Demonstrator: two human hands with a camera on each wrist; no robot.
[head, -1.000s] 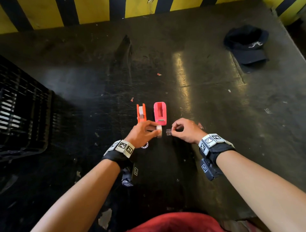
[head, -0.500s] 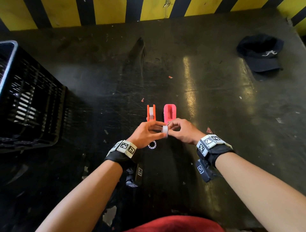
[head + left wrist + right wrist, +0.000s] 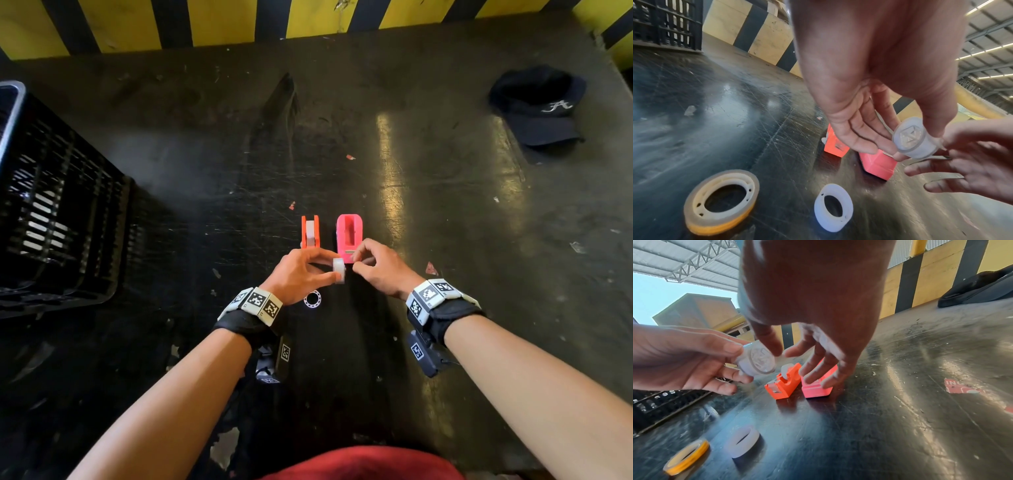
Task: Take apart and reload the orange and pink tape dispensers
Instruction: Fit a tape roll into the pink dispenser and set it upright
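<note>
Orange dispenser (image 3: 310,231), pink dispenser (image 3: 348,235), yellow-black striped wall (image 3: 219,20)

left hand (image 3: 684,360): pinches white spool (image 3: 756,361) | right hand (image 3: 809,308): fingertips at spool, above pink dispenser (image 3: 816,389)

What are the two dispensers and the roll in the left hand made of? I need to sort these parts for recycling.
Orange dispenser and pink dispenser: apparently moulded plastic, uniformly coloured, smooth, with a dull sheen. Roll held by the left hand: looks like frosted translucent plastic, with an embossed end face; whether any tape is wound on it is unclear.
</note>
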